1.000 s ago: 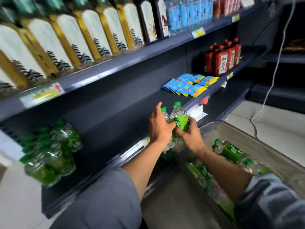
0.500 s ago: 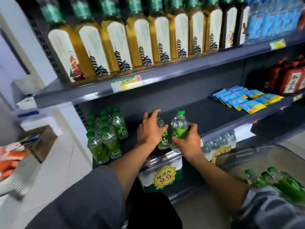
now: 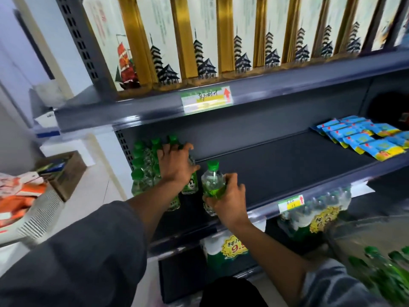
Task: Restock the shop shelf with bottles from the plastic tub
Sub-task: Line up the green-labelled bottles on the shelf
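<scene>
both hands have carried their bottles leftward along the shelf (image 3: 287, 169) to the green-capped group (image 3: 143, 165), so placing is nearly done. left hand (image 3: 177, 165) fingers wrap one bottle (image 3: 190, 185) beside that group; right hand (image 3: 228, 200) fingers clasp a clear, green-labelled bottle (image 3: 212, 182), upright near the front edge.

Tub bottles (image 3: 382, 273) blurred and cut by the right edge; shelf tag (image 3: 207, 99) writing illegible.
</scene>
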`<state>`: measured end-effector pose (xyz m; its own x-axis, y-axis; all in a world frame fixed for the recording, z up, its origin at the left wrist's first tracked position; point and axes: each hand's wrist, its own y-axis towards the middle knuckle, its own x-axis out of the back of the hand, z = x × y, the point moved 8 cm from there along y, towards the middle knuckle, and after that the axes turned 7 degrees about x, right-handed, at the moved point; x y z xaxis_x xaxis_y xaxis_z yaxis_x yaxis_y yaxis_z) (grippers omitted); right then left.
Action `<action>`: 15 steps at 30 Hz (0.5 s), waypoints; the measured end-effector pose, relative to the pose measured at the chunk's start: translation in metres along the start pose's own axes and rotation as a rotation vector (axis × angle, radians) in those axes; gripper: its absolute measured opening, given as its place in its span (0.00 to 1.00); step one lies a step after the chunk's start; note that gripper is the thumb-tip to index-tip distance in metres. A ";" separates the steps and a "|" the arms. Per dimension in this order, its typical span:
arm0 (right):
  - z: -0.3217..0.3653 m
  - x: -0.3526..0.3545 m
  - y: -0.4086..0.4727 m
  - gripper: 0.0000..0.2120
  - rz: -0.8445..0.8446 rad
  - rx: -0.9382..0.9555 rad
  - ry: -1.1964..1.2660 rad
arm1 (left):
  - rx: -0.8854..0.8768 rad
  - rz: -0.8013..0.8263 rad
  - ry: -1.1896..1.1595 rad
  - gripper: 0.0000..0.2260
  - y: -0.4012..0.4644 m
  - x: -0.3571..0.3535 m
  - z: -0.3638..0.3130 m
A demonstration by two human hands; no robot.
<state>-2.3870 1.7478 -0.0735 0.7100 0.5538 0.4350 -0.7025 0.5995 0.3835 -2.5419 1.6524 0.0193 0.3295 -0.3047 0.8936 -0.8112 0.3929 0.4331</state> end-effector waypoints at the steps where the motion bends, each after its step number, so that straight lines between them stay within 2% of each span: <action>1: 0.002 -0.007 0.003 0.30 0.010 0.010 0.004 | -0.006 0.009 0.020 0.28 0.005 -0.003 0.002; 9: 0.012 -0.043 0.017 0.30 0.026 0.005 0.019 | -0.021 0.233 0.198 0.21 0.032 -0.026 0.005; 15: 0.021 -0.063 0.018 0.27 0.062 0.020 0.024 | -0.072 0.128 0.306 0.15 0.044 -0.028 0.009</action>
<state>-2.4451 1.7116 -0.0769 0.6656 0.6038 0.4386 -0.7461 0.5516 0.3729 -2.5913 1.6710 0.0125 0.3656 0.0217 0.9305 -0.8230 0.4744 0.3123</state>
